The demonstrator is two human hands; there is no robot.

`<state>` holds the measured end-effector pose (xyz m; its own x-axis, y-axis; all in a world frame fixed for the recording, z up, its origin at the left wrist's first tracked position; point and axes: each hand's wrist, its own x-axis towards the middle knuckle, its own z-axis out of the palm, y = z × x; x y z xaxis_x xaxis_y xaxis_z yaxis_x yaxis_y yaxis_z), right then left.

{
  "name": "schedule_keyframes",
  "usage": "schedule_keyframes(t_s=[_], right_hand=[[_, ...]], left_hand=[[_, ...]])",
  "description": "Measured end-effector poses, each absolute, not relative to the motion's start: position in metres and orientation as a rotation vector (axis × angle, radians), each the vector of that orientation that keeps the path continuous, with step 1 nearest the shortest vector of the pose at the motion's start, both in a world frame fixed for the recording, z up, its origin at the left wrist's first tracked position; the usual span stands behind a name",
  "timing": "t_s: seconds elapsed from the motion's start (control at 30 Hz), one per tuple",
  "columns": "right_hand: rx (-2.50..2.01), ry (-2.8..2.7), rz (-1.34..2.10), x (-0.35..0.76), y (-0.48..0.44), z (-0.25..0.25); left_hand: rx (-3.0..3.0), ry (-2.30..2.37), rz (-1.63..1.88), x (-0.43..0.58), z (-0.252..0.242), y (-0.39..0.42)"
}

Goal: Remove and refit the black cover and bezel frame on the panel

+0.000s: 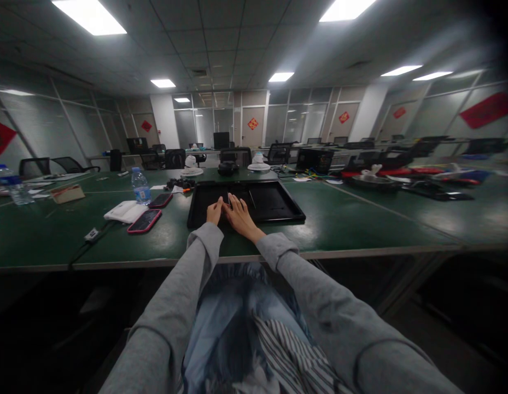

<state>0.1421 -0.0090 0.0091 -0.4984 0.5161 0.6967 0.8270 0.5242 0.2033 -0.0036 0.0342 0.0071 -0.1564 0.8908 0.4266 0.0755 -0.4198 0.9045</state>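
My left hand (215, 210) is over the near left part of a shallow black tray (292, 210), its fingers pinched together. Whatever it may hold is too small to make out. Beside it, my right hand (239, 216) reaches over the same tray with its fingers stretched out and slightly apart. Its thumb side meets the left fingertips. A thin, light line shows between the two hands, too fine to name. Just right of my right hand, a thin stick-like piece (252, 198) lies in the tray at a slant.
Left of the tray are two phones (144, 221) (161, 201), an open notebook (126, 211) and a water bottle (141, 187). Behind it stand small white fans (258, 162). A metal pan (372, 180) and clutter sit far right. The green table's (344, 230) front edge runs below my wrists.
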Motion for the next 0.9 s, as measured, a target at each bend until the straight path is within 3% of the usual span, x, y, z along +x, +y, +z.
schedule_keyframes(t_s=[0.5, 0.9], right_hand=[[-1.132, -2.171, -0.729, 0.147, -0.004, 0.005], [-1.158, -2.192, -0.724, 0.145, -0.009, 0.009]], left_hand=[[1.456, 0.951, 1.617, 0.009, 0.015, 0.023], [1.57, 1.142, 1.591, 0.004, 0.021, 0.017]])
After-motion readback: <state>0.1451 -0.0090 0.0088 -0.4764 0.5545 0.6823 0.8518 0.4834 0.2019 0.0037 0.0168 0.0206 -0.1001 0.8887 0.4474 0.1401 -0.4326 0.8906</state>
